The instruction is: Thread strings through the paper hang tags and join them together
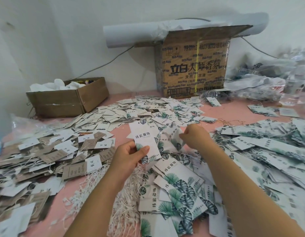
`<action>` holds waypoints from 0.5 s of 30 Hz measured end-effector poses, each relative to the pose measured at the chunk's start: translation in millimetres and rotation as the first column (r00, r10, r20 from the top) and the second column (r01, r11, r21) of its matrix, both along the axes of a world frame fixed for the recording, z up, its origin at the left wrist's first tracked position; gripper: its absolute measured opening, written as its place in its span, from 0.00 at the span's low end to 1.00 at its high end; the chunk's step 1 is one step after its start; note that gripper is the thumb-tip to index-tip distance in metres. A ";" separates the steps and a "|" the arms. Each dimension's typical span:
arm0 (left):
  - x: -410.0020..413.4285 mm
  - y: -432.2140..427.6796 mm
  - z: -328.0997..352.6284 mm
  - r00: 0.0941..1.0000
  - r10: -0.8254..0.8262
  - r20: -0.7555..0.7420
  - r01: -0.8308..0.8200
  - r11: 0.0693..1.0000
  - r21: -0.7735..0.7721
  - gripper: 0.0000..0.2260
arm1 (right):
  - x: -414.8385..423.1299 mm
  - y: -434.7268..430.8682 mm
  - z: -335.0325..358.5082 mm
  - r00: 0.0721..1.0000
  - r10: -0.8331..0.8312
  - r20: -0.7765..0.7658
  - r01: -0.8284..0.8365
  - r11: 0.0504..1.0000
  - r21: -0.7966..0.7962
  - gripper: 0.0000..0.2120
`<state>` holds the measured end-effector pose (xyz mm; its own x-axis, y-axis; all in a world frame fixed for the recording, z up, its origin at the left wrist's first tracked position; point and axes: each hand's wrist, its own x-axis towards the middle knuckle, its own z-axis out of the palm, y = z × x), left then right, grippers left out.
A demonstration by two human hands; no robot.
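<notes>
My left hand [129, 155] grips the lower end of a tall white hang tag [145, 134] with black characters and green leaf print, held upright above the pink table [69, 200]. My right hand [196, 135] pinches a second, blurred leaf-print tag [173, 136] just right of the first. A thin white string [191, 156] trails below the right hand. A heap of white strings [124, 199] lies under my left forearm. Loose leaf-print tags [180, 189] are piled below and between my arms.
Grey and white small tags [50, 156] cover the left side. Strung leaf tags [268, 147] are stacked at the right. A low open carton [68, 100] stands back left, a tall printed carton [194, 65] at the back, plastic bags [261, 77] back right.
</notes>
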<state>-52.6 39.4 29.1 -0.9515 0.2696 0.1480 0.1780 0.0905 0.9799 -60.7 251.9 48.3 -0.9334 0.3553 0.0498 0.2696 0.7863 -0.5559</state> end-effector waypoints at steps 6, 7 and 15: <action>-0.8 1.2 -0.3 1.000 -0.001 0.012 0.001 1.000 -0.025 0.05 | 21.4 6.8 37.7 0.950 0.197 -0.242 -0.301 0.787 -0.539 0.11; -0.3 1.8 0.7 1.000 -0.004 0.012 0.004 1.000 -0.023 0.08 | 24.2 3.6 41.6 0.926 0.292 -0.239 -0.377 0.728 -0.572 0.11; 9.3 5.0 16.0 0.997 -0.051 -0.057 0.054 0.997 0.053 0.18 | 27.0 -31.9 45.8 0.847 0.507 -0.162 -0.522 0.733 -0.436 0.15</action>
